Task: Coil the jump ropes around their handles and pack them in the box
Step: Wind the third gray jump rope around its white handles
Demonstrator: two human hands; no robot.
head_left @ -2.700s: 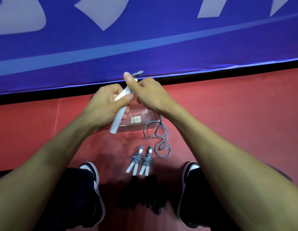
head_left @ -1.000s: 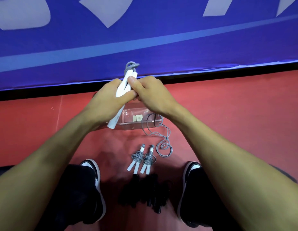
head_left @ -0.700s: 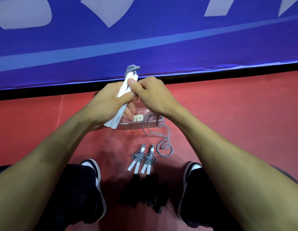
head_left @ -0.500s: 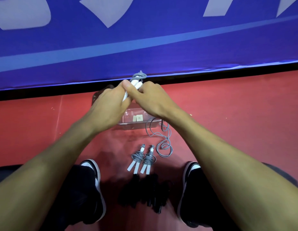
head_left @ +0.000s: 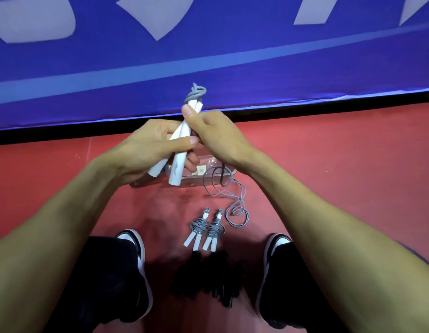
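My left hand [head_left: 148,150] grips two white handles [head_left: 178,162] together, so rope [head_left: 223,188] wraps both. My right hand [head_left: 213,133] pinches rope near top, keeps loop tight. Loose rope trails onto floor [head_left: 328,169]. Box [head_left: 208,181] waits below hands.

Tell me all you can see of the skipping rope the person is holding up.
The rope is a thin grey cord with two smooth white handles that look like plastic. Both handles are held side by side, tilted, above a clear box. The left hand grips them round the middle; the right hand pinches them near the top, where a few grey turns bunch. The rest of the cord hangs down from the right hand and lies in loose loops on the red floor.
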